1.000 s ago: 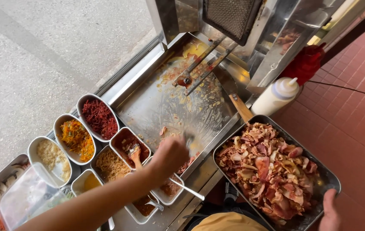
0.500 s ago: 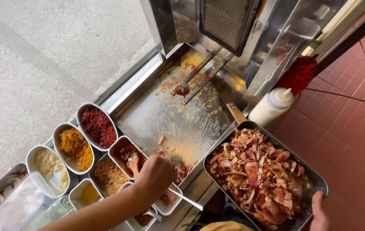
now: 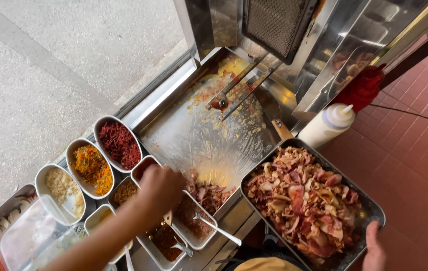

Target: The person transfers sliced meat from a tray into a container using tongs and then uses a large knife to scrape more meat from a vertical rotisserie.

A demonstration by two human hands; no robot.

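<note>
A: Steel everywhere. Oval dishes sit far left: pale crumbs [image 3: 62, 186], orange shreds [image 3: 92, 165], dark red shreds [image 3: 119, 144].

B: And the left hand [image 3: 161, 186]?

A: Over the small rectangular sauce tubs [image 3: 194, 221], fingers curled together on something I can't make out, just beside the meat scraps [image 3: 208, 192] on the greasy griddle surface [image 3: 194, 135].

B: Right hand [image 3: 374, 249]?

A: Gripping the near-right corner of the tray of sliced meat [image 3: 369, 211]. White squeeze bottle [image 3: 327, 125] behind it.
</note>
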